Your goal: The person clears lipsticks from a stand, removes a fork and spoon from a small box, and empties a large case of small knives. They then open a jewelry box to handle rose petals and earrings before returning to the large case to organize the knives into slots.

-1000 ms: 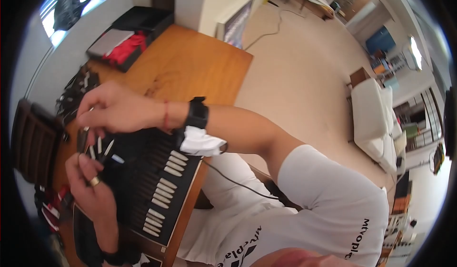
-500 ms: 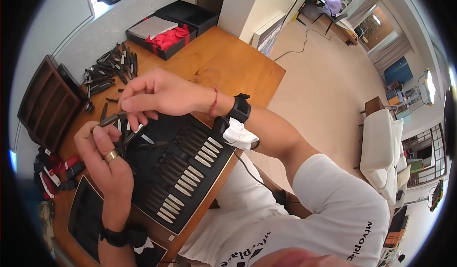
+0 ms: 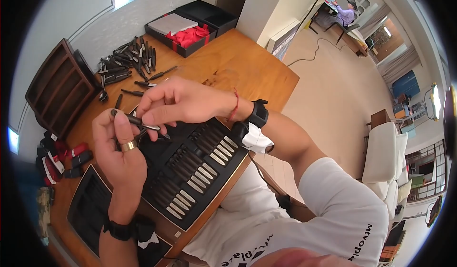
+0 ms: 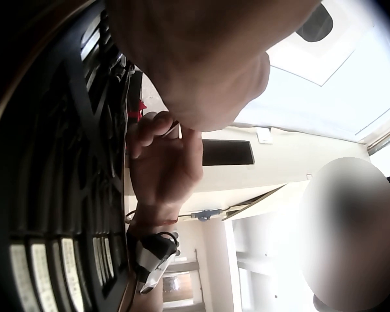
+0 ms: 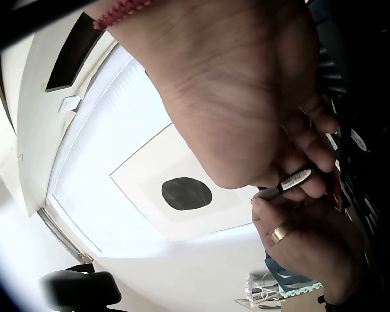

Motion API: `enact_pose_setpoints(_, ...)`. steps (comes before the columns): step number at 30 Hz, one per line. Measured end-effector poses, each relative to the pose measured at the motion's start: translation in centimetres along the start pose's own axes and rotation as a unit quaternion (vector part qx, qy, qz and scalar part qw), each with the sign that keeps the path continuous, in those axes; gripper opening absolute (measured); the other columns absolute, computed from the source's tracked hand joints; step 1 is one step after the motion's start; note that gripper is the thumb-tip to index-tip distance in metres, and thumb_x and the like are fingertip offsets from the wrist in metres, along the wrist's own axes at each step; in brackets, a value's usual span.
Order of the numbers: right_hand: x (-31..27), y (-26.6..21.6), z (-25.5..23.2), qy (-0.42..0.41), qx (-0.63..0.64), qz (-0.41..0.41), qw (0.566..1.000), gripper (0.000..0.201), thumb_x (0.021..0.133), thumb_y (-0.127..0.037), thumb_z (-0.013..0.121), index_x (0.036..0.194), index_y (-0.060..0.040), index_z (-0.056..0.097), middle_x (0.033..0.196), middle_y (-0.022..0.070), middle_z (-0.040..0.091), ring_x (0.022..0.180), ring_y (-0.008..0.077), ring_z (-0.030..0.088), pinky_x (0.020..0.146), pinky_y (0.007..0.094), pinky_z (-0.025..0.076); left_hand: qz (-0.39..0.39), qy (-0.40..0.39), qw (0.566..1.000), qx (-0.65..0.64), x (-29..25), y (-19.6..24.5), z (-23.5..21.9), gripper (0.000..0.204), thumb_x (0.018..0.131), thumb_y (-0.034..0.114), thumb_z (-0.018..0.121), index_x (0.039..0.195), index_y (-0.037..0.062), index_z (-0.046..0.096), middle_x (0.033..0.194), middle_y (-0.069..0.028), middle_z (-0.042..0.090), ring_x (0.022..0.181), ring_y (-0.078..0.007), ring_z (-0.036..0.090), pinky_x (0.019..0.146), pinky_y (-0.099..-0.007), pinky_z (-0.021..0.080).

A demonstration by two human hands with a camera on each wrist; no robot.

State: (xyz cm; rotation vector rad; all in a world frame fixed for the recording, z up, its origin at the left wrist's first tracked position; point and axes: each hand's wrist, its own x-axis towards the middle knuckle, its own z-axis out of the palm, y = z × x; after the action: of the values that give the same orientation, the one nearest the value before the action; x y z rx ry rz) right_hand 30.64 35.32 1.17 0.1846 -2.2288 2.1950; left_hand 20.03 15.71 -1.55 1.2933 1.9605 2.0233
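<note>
Open black case [image 3: 204, 202] lies along tabletop [image 3: 252, 67] near edge. Above it, left hand [image 3: 121, 152] pinches dark-handled piece [image 3: 134, 120] between thumb and fingers; right hand [image 3: 183, 102], fingers curled, holds its silvery end. Pile of similar pieces [image 3: 128, 60] toward tabletop's far, wall-side edge.

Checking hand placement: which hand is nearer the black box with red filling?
Right. The right hand is on the side toward the black box, apart from it; the left hand is farther off, beyond the right.
</note>
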Motion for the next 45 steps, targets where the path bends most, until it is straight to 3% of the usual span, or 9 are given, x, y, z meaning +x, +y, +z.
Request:
enact_pose_setpoints(4, 0.3, 1.0, -0.1, -0.054, -0.019, -0.013, 0.998, 0.017, 0.106, -0.014, 0.073, 0.108, 0.0022, 0.073, 0.084, 0.0058, 0.080, 0.073, 0.0093, 0.068, 0.069, 0.0259, 0.053, -0.024, 0.024, 0.999, -0.017, 0.5, 0.2, -0.3, 0.021, 0.119, 0.020, 0.054, 0.121, 0.0004, 0.060, 0.092, -0.0008, 0.063, 0.081, -0.0066, 0.059, 0.076, -0.0225, 0.048)
enact_pose_setpoints(10, 0.4, 1.2, 0.2, -0.031, -0.030, -0.022, 0.999, 0.015, 0.105, -0.011, 0.071, 0.103, 0.0030, 0.074, 0.081, 0.0062, 0.079, 0.073, 0.0093, 0.068, 0.068, 0.0259, 0.053, -0.054, -0.008, 0.998, -0.019, 0.1, -0.4, -0.2, 0.023, 0.119, 0.022, 0.053, 0.122, 0.0013, 0.062, 0.094, -0.0005, 0.065, 0.084, -0.0056, 0.060, 0.077, -0.0220, 0.048)
enact_pose_setpoints(15, 0.4, 1.3, 0.0, -0.007, -0.018, -0.032, 0.999, 0.017, 0.108, -0.014, 0.071, 0.104, 0.0016, 0.074, 0.081, 0.0054, 0.077, 0.073, 0.0086, 0.068, 0.067, 0.0254, 0.052, -0.034, -0.071, 0.997, 0.013, -0.1, -0.5, 0.2, 0.021, 0.116, 0.021, 0.060, 0.114, 0.0004, 0.066, 0.094, -0.0017, 0.067, 0.087, -0.0072, 0.060, 0.080, -0.0254, 0.049)
enact_pose_setpoints(25, 0.1, 0.5, 0.2, -0.015, -0.042, -0.012, 0.999, 0.018, 0.109, -0.017, 0.072, 0.104, -0.0003, 0.076, 0.080, 0.0038, 0.077, 0.072, 0.0076, 0.068, 0.065, 0.0253, 0.051, -0.069, -0.048, 0.996, -0.017, -0.2, -0.4, 0.0, 0.025, 0.117, 0.021, 0.058, 0.107, -0.0003, 0.066, 0.090, -0.0019, 0.066, 0.083, -0.0074, 0.059, 0.076, -0.0250, 0.048)
enact_pose_setpoints(33, -0.2, -0.2, 0.2, 0.001, -0.050, 0.012, 0.999, 0.019, 0.107, -0.020, 0.072, 0.104, -0.0021, 0.080, 0.082, 0.0048, 0.079, 0.072, 0.0090, 0.070, 0.066, 0.0254, 0.054, -0.072, -0.041, 0.993, 0.081, -0.1, 0.1, 0.6, 0.031, 0.120, 0.028, 0.051, 0.106, 0.0031, 0.065, 0.087, 0.0012, 0.061, 0.082, -0.0065, 0.055, 0.074, -0.0254, 0.044)
enact_pose_setpoints(35, -0.2, -0.2, 0.0, 0.003, -0.055, 0.018, 0.998, 0.020, 0.108, -0.020, 0.070, 0.106, -0.0026, 0.079, 0.083, 0.0041, 0.079, 0.072, 0.0077, 0.069, 0.066, 0.0240, 0.053, -0.024, -0.071, 0.994, 0.085, 0.2, -0.2, 0.1, 0.029, 0.120, 0.026, 0.052, 0.108, 0.0029, 0.066, 0.088, 0.0008, 0.062, 0.082, -0.0073, 0.055, 0.075, -0.0256, 0.045)
enact_pose_setpoints(41, 0.0, 0.0, -0.1, -0.009, -0.081, 0.006, 0.997, 0.017, 0.110, -0.016, 0.067, 0.106, -0.0012, 0.076, 0.083, 0.0039, 0.078, 0.074, 0.0081, 0.070, 0.068, 0.0234, 0.051, -0.068, -0.094, 0.993, 0.036, 0.1, 0.0, 0.1, 0.025, 0.119, 0.023, 0.054, 0.108, 0.0032, 0.065, 0.088, 0.0010, 0.062, 0.083, -0.0071, 0.056, 0.078, -0.0251, 0.048)
enact_pose_setpoints(43, 0.1, 0.5, -0.1, 0.017, -0.058, 0.003, 0.998, 0.024, 0.111, -0.025, 0.068, 0.107, -0.0030, 0.077, 0.082, 0.0030, 0.078, 0.071, 0.0069, 0.068, 0.063, 0.0231, 0.049, -0.072, -0.089, 0.993, 0.012, 0.1, 0.2, 0.2, 0.025, 0.119, 0.022, 0.054, 0.108, 0.0026, 0.064, 0.088, 0.0014, 0.062, 0.081, -0.0065, 0.054, 0.076, -0.0244, 0.046)
enact_pose_setpoints(45, 0.3, 0.6, 0.0, 0.061, -0.043, -0.014, 0.997, 0.026, 0.111, -0.027, 0.069, 0.106, -0.0030, 0.077, 0.081, 0.0022, 0.077, 0.069, 0.0066, 0.066, 0.062, 0.0229, 0.049, -0.062, -0.081, 0.994, 0.051, 0.2, -0.1, 0.2, 0.021, 0.114, 0.019, 0.061, 0.112, -0.0002, 0.067, 0.083, -0.0077, 0.067, 0.071, -0.0166, 0.060, 0.067, -0.0351, 0.049)
